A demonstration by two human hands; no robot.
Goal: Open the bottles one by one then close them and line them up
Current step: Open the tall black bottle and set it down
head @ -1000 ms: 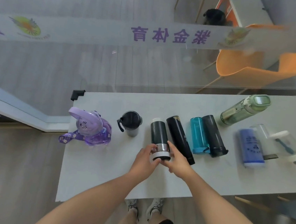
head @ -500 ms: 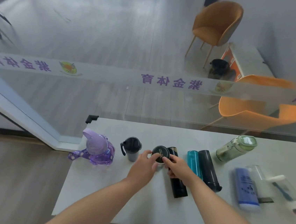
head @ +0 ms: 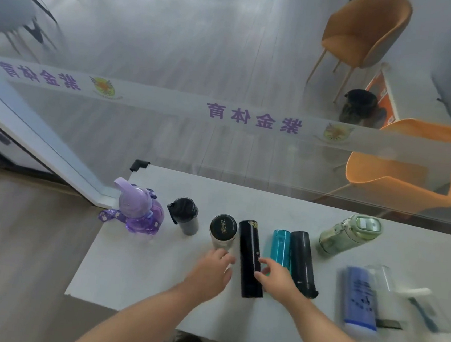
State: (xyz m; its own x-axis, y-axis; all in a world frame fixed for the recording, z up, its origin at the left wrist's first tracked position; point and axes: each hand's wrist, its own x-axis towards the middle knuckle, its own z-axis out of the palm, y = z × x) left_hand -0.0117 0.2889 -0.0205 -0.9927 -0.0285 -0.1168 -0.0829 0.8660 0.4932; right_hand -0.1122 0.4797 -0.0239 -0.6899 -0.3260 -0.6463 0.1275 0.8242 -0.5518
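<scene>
Hands are hovering low over the white table [head: 136, 267], both with fingers loosely spread and gripping nothing. The left hand [head: 212, 272] is sitting just below the base of the standing flask [head: 222, 233], its fingertips at or very near that base; whether they are touching it I cannot tell. The flask is standing upright with its dark cap on. The right hand [head: 273, 279] is lying open beside the black bottle [head: 251, 260], which is resting on its side between the two hands, with the fingertips at its right edge.

Left of the left hand, the grey cup [head: 184, 219] with a black lid is standing upright, and farther left the purple bottle [head: 139, 212] is standing at the table's corner. Just right of the right hand, the teal bottle [head: 281, 245] and the dark bottle [head: 302, 262] are lying side by side, touching. Farther right, the green bottle [head: 348, 235] is lying tilted, well apart from the hand, and nearer the table's front edge the blue bottle [head: 359, 300] and a clear bottle [head: 400, 298] are lying blurred.
</scene>
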